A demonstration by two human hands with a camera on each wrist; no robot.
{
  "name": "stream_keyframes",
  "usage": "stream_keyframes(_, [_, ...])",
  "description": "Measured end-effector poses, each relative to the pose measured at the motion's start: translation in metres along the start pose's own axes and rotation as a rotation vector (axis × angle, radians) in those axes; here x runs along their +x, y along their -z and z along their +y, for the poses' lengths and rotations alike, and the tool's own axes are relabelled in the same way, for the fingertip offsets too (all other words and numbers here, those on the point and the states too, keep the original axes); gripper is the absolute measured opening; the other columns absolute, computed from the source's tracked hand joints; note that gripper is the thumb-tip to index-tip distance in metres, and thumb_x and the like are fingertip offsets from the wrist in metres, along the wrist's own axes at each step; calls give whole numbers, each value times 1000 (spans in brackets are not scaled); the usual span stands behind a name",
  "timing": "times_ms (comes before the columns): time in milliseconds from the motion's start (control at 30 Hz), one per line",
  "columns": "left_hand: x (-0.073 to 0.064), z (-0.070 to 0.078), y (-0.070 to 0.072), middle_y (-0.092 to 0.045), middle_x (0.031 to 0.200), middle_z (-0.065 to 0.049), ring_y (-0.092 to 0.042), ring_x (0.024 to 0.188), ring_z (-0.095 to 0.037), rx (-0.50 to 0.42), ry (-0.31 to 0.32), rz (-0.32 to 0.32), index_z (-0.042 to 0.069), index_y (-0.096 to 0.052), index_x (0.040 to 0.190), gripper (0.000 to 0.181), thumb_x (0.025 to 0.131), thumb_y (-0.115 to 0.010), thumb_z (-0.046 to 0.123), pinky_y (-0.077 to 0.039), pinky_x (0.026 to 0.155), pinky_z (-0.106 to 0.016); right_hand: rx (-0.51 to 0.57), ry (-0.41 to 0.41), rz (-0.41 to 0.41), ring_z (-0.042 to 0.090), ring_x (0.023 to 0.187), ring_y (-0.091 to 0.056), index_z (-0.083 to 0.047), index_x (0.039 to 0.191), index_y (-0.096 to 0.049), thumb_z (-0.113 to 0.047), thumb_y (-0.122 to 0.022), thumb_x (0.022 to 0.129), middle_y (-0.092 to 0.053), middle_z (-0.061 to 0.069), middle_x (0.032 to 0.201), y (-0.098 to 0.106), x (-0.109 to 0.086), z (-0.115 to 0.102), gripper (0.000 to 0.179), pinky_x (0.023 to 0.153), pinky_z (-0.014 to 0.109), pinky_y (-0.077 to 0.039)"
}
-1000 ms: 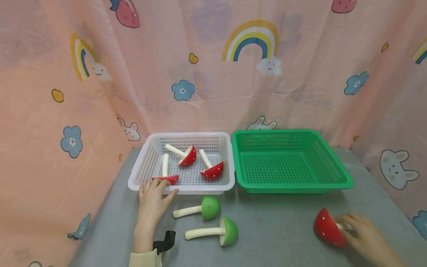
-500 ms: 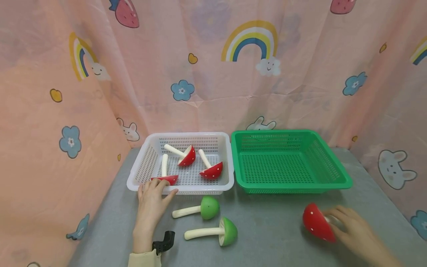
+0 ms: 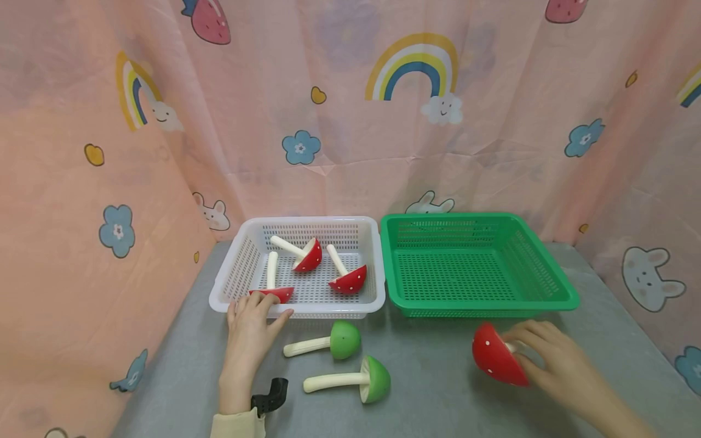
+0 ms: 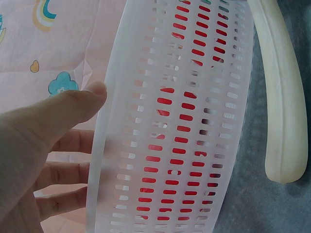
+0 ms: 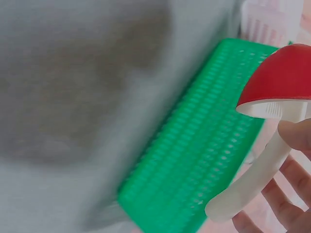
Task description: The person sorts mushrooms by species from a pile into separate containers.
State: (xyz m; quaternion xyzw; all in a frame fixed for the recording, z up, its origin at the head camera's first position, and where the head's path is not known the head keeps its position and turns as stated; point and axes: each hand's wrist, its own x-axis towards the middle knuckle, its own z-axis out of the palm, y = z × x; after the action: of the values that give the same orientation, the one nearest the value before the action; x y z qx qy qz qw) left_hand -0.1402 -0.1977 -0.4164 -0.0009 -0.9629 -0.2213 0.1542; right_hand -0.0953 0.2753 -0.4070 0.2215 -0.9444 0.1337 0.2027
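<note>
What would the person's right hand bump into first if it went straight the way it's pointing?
Probably the green basket: the right hand points forward and left toward its near side, the held mushroom leading. The hand's height is hard to judge, so it might pass over instead.

A small curtained booth, more like a staged corner than a furnished room: pink cloth (image 3: pixel 350 182) printed with rainbows (image 3: pixel 412 50), blue flowers (image 3: pixel 301 147) and rabbits (image 3: pixel 646 281) hangs in creased folds along the back and both sides of a grey surface (image 3: pixel 432 389). The cloth hides whatever lies behind, so whether the booth stands in a home, a lab or an office I cannot tell.
</note>
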Motion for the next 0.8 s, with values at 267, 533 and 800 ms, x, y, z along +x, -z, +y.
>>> stream_keyframes(267, [0, 0, 0, -62, 103, -12, -49, 111, -34, 13, 5, -5, 8, -68, 105, 36, 82, -75, 35, -17, 111, -66, 57, 151, 47, 4, 93, -53, -29, 99, -67, -9, -81, 68, -62, -18, 99, 8, 24, -21, 39, 77, 21, -47])
stream_keyframes(533, [-1, 0, 2, -61, 103, -12, -49, 111, -34, 13, 17, -13, 8, -68, 105, 36, 82, -75, 35, -17, 112, -66, 107, 234, 112, 9, 94, -54, -24, 95, -67, 2, -78, 63, -63, -12, 98, 8, 61, -49, 43, 80, 30, -44])
stream_keyframes(800, [0, 1, 1, -62, 104, -12, -49, 112, -34, 17, 12, -13, 8, -68, 104, 36, 82, -75, 35, -17, 112, -66, 135, 251, 118, 16, 96, -57, -17, 93, -68, 4, -79, 66, -65, -3, 99, -3, 99, -73, 35, 79, 43, -48])
